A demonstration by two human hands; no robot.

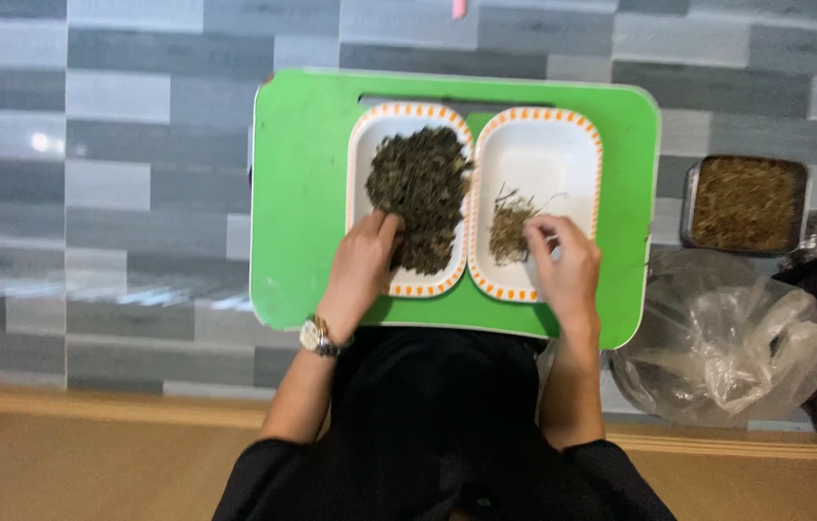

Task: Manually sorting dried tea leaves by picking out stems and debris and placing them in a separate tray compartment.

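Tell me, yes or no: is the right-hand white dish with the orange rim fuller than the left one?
No: the right white orange-rimmed dish holds only a small tan pile, while the left dish is heaped with dark dried leaves.

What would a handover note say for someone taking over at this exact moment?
Left hand: fingers in the dark dried-leaf pile in the left tray.
Right hand: fingertips pinched at the small pile of pale stems in the right tray.
Both trays sit side by side on the green board.
Done: a few stems set apart. Left: most of the dark pile.
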